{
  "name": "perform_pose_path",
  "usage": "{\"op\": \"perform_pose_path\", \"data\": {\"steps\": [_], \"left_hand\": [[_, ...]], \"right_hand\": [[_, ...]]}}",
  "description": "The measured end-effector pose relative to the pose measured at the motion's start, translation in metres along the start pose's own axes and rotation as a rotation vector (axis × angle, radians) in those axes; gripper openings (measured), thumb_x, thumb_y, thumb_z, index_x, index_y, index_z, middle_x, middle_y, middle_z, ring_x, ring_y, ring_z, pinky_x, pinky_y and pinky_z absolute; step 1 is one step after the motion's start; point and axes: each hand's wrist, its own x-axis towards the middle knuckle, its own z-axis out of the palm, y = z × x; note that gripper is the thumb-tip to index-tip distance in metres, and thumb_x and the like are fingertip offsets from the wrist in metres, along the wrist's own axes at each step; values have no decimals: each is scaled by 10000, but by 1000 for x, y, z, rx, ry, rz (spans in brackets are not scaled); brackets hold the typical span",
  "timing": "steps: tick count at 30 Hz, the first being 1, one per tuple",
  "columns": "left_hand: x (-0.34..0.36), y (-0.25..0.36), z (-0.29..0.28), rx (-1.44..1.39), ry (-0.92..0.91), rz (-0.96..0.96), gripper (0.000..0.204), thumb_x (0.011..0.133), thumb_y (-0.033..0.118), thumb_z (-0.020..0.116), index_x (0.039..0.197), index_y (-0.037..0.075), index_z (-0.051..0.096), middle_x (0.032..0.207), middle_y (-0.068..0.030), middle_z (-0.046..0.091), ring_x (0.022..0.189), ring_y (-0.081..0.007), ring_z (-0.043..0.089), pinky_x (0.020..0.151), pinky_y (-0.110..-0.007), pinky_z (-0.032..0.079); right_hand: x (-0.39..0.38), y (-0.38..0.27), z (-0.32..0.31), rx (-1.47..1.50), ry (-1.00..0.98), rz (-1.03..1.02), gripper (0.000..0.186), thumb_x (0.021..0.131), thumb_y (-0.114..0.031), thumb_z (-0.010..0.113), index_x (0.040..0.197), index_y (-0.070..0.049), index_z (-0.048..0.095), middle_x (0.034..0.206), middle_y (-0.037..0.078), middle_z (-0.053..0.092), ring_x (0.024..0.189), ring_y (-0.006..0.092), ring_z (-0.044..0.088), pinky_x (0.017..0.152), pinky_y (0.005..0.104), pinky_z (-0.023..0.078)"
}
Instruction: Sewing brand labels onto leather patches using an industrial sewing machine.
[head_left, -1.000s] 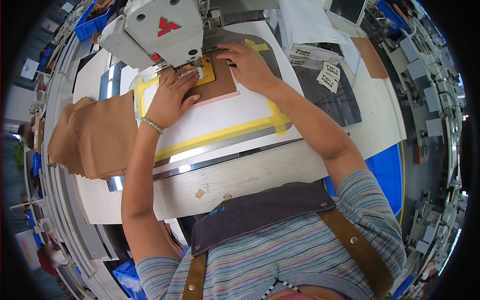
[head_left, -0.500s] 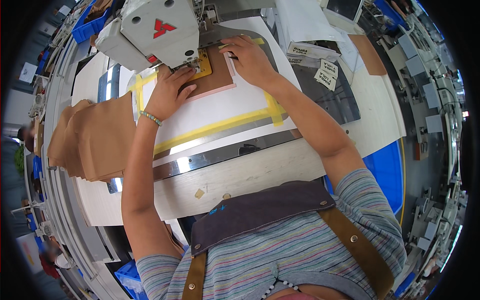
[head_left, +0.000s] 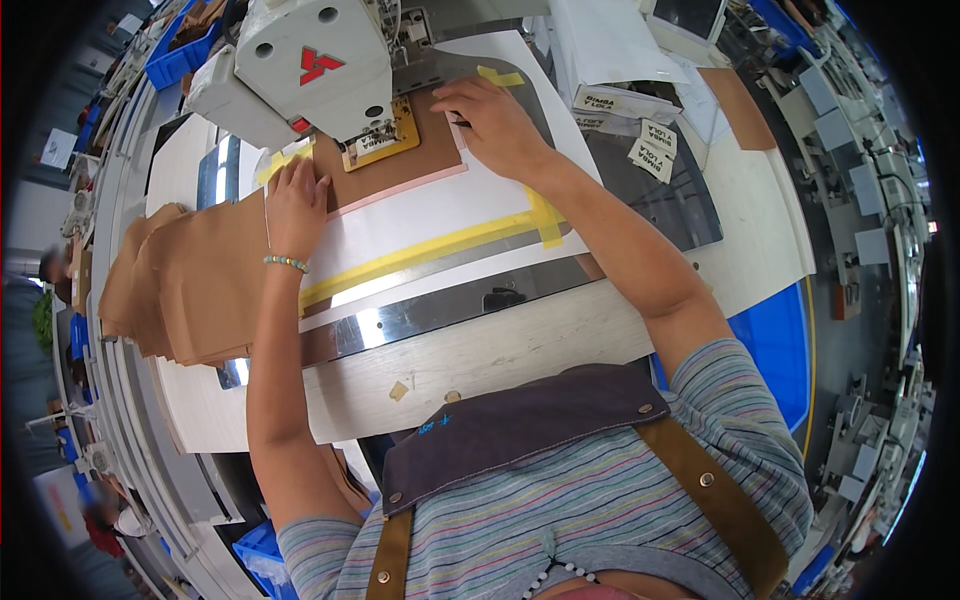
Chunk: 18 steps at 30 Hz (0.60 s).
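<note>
a brown leather piece (head_left: 400,160) with a pink edge lies between the two hands on a white template board (head_left: 420,225) bordered in yellow tape, its far end under the head of a grey sewing machine (head_left: 310,60). the left hand (head_left: 295,200) rests flat and open at the piece's left edge, fingers spread and pointing away from the body; half a second ago it lay further in, fingertips right under the machine head. the right hand (head_left: 495,125) presses the piece's right edge, fingers curled down on it, much as before, gripping nothing that can be seen. a stack of brown leather pieces (head_left: 190,280) sits just left of the left forearm.
</note>
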Motion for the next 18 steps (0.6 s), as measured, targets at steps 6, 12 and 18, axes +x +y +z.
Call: {"op": "perform_pose_path", "data": {"steps": [6, 12, 18], "left_hand": [[-17, 2, 19, 191, -19, 2, 500, 1048, 344, 617, 1405, -5, 631, 1513, -218, 578, 1385, -421, 533, 1139, -509, 436], [-19, 37, 11, 156, 41, 39, 421, 1039, 281, 636, 1382, 40, 672, 1468, -206, 610, 1340, -410, 561, 1089, -497, 456], [-7, 80, -6, -334, -93, -377, 420, 940, 211, 762, 1325, 53, 702, 837, -113, 735, 712, -262, 692, 663, -392, 533]], "right_hand": [[-2, -2, 3, -35, -82, -10, 295, 955, -13, 617, 1221, -77, 728, 1375, 59, 673, 1338, 288, 559, 1150, 457, 443], [8, -3, -16, 35, -165, 8, 308, 964, -20, 607, 1239, -79, 733, 1327, 75, 702, 1333, 279, 574, 1154, 450, 440], [9, -15, -23, -96, -332, -143, 444, 909, 43, 569, 1311, -79, 712, 1382, 60, 686, 1396, 267, 536, 1193, 462, 394]]}}
